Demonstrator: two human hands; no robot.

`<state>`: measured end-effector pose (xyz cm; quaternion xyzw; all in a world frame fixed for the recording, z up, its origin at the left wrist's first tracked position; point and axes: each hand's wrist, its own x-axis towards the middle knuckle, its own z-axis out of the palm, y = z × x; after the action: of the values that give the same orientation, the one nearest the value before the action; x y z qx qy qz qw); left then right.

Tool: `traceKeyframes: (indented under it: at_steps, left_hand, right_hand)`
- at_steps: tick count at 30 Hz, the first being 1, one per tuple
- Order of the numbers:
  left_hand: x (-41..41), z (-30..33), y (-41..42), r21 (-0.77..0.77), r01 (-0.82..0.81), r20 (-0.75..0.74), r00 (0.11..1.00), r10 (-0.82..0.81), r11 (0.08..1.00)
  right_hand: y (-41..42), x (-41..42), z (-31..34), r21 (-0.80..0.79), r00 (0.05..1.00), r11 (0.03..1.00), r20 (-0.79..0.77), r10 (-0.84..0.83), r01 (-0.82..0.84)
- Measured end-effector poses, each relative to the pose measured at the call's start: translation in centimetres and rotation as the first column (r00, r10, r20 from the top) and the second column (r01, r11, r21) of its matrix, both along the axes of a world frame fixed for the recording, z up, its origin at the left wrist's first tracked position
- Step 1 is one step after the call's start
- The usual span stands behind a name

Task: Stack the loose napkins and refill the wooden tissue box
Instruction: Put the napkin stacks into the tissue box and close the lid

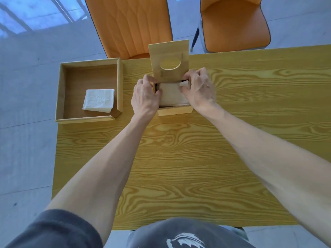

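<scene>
Tissue box (174, 110) sits mid-table (179, 158), its lid (169, 61) tipped up and open, napkins (172, 95) inside. Left hand (146, 98) curls over the box's left wall with fingers together; right hand (198, 88) presses on the napkins at the right edge, fingertips pinching a folded corner. A second napkin stack (98, 100) lies in the tray (61, 93) to the left.

Dark grey short sleeve (59, 230), bare forearms
</scene>
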<state>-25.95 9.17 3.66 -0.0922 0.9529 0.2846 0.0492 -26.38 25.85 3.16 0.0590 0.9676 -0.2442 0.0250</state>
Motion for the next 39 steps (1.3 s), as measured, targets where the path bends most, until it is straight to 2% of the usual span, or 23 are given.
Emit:
traceKeyframes:
  at_steps: [3,7,11,15,19,24,27,31,35,39]
  left_hand:
    - [0.5,0.1,-0.5,0.029,0.010,-0.040,0.999,-0.009,1.000]
    - [1.0,1.3,-2.6,0.059,0.049,-0.077,0.996,-0.044,0.997]
    - [1.6,2.8,-7.0,0.096,0.039,-0.097,0.995,-0.030,0.995]
    - [2.3,3.8,-12.9,0.072,-0.058,-0.080,0.995,0.064,0.996]
    - [2.4,3.7,-19.3,0.003,-0.109,-0.063,0.992,0.109,0.994]
    - [1.2,2.7,-24.2,0.031,-0.130,0.146,0.982,0.124,0.991]
    - [-0.2,1.9,-25.5,0.081,-0.139,0.299,0.948,0.109,0.987]
    - [-1.9,1.0,-25.8,0.154,-0.190,0.416,0.903,0.111,0.970]
    - [-2.8,0.3,-25.9,0.126,-0.178,0.422,0.900,0.110,0.976]
    - [-3.4,-0.1,-25.8,0.130,-0.187,0.422,0.899,0.117,0.974]
  right_hand:
    - [-0.1,0.5,0.2,0.002,0.999,1.000,-0.041,0.021,-0.021]
    - [-1.2,1.5,1.9,0.029,0.985,0.999,-0.170,-0.016,0.022]
    - [-5.3,2.0,4.3,-0.043,0.973,0.999,-0.229,-0.025,0.015]
    - [-11.1,2.4,5.4,-0.129,0.975,0.992,-0.218,-0.036,0.008]
    - [-16.9,2.3,5.0,-0.221,0.996,0.975,-0.093,-0.009,-0.012]
    - [-21.5,1.6,3.3,-0.267,0.993,0.963,0.100,0.062,-0.033]
    - [-23.3,1.3,1.7,-0.260,0.962,0.955,0.195,0.193,-0.139]
    - [-25.6,0.8,0.3,-0.226,0.891,0.927,0.280,0.357,-0.300]
    - [-27.0,0.3,-1.1,-0.169,0.855,0.918,0.334,0.396,-0.359]
    - [-27.4,0.1,-1.8,-0.155,0.843,0.925,0.380,0.380,-0.347]
